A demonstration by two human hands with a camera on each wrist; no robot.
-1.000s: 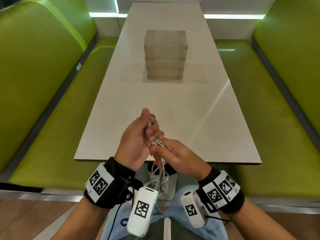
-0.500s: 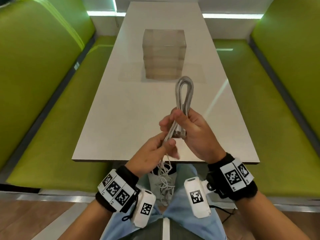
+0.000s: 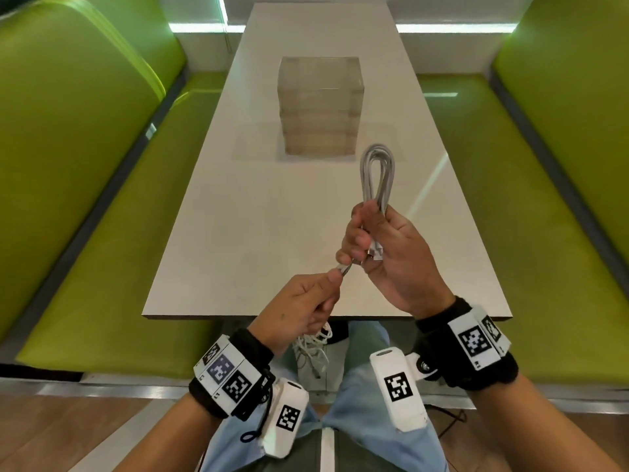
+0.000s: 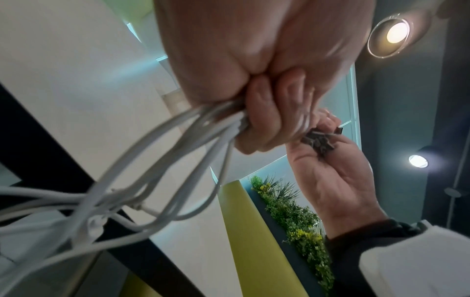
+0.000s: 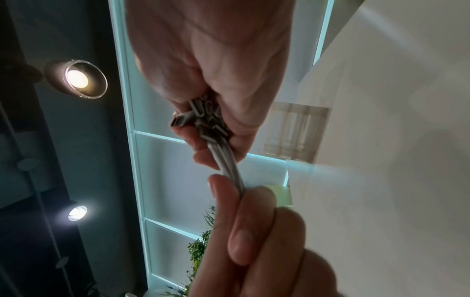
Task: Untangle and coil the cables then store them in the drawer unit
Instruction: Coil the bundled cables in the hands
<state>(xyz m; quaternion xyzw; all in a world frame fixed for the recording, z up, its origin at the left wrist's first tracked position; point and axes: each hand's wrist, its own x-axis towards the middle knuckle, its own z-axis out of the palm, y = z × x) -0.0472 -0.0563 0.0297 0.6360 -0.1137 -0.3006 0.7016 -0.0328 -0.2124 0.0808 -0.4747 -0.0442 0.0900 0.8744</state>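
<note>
Grey cable, folded into a long coil (image 3: 377, 175), stands up out of the right hand (image 3: 388, 253), whose fingers are curled round its lower part above the table (image 3: 238, 233), the loop tip aimed at about 12 o'clock toward the drawer unit (image 3: 320, 103). From 7 o'clock the left hand (image 3: 303, 311) pinches the strands leaving the coil; more white cable (image 3: 315, 349) hangs tangled below it, off the table edge. Coiling looks to be the step in hand — storage not yet begun. Next, I judge, the left hand must feed slack upward while the right keeps the loops bunched — a snag below could tug them loose.
</note>
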